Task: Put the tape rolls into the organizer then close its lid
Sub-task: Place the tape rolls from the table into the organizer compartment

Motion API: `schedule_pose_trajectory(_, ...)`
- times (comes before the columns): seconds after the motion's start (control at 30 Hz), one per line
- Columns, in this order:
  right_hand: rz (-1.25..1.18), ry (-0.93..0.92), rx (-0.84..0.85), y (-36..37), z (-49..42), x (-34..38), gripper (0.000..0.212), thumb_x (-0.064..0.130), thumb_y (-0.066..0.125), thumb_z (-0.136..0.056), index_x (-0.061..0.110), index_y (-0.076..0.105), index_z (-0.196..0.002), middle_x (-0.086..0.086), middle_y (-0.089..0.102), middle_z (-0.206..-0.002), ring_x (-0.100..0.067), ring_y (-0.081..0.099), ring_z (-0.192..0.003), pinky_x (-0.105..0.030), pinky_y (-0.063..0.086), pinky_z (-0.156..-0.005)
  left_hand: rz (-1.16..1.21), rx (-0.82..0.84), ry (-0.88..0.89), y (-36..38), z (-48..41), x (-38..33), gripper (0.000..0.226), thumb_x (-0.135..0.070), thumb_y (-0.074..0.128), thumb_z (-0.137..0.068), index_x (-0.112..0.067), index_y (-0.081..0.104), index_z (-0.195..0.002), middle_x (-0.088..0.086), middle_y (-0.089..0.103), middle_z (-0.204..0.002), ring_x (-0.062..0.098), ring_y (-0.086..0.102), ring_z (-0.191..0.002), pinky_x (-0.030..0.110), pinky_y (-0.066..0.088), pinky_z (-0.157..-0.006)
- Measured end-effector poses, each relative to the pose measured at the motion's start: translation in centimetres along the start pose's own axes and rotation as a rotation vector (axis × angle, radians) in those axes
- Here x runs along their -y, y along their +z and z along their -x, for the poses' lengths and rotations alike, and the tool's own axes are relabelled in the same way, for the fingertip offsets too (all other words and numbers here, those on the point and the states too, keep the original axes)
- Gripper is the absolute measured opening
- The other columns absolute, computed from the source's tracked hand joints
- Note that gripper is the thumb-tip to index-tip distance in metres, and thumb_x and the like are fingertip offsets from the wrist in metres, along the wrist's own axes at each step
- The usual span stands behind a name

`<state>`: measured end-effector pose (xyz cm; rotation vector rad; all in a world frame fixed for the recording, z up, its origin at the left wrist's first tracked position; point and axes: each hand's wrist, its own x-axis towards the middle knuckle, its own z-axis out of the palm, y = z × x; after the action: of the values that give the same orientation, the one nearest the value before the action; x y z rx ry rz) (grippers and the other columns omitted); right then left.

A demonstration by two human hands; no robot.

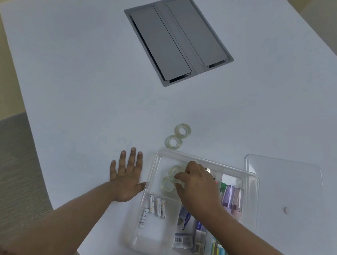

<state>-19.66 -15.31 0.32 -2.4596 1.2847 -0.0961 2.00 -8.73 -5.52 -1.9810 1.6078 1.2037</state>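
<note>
A person's right hand (pixel 196 183) reaches into a clear plastic organizer (pixel 147 189) on a white table (pixel 75 77), its fingers curled around one clear tape roll (pixel 174 172) over the organizer's far-left compartment. A second tape roll (pixel 166 185) lies flat in that same compartment, just nearer the camera and touching or almost touching the held one. Two more tape rolls remain on the table just beyond the organizer's far edge: one (pixel 173 142) close to the rim, the other (pixel 183 131) right behind it, the pair touching. The left hand (pixel 126 176) lies flat and spread on the table, holding nothing, with its thumb at the organizer's left wall. Four white batteries (pixel 154 207) sit in the near-left compartment. Two purple-capped items (pixel 233 197) stand in the right-hand section, and small boxed supplies, too blurred to count, fill the near-right part. The organizer's clear lid (pixel 286 179) lies off to its right on the table. One grey double-flap cable hatch (pixel 178 40) is set into the table well beyond the organizer.
</note>
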Motion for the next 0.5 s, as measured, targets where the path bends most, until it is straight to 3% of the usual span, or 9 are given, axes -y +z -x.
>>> schedule_pose_trajectory(0.1,0.032,0.001,0.040,0.7,0.1,-0.1,0.021,0.015,0.087,-0.057,0.017,0.076,-0.074,-0.003,0.055,-0.070,-0.025,0.057,-0.063,-0.033,0.046,-0.050,-0.002,0.003,0.006,0.0,0.0,0.0,0.091,-0.065,0.027,-0.091,-0.024,-0.046,-0.127,-0.006,-0.059,-0.129,0.026,-0.048,-0.128,0.052,-0.022,-0.108)
schedule_pose_trajectory(0.23,-0.017,0.009,0.063,1.1,0.4,-0.3,0.023,0.012,0.081,-0.066,0.013,0.076,-0.088,-0.006,0.058,-0.080,-0.027,0.059,-0.072,-0.037,0.052,-0.062,0.000,-0.005,0.000,0.2,-0.1,0.1,0.090,-0.063,0.027,-0.092,-0.025,-0.047,-0.127,-0.006,-0.058,-0.130,0.026,-0.048,-0.128,0.053,-0.021,-0.109)
schedule_pose_trajectory(0.5,-0.200,0.067,-0.033,-0.2,2.0,-2.6,0.026,0.015,0.071,-0.080,0.016,0.070,-0.106,0.000,0.061,-0.099,-0.019,0.063,-0.080,-0.025,0.049,-0.061,-0.004,-0.036,0.002,0.6,-0.3,0.3,0.090,-0.063,0.027,-0.092,-0.025,-0.046,-0.128,-0.007,-0.059,-0.131,0.024,-0.050,-0.126,0.053,-0.021,-0.109)
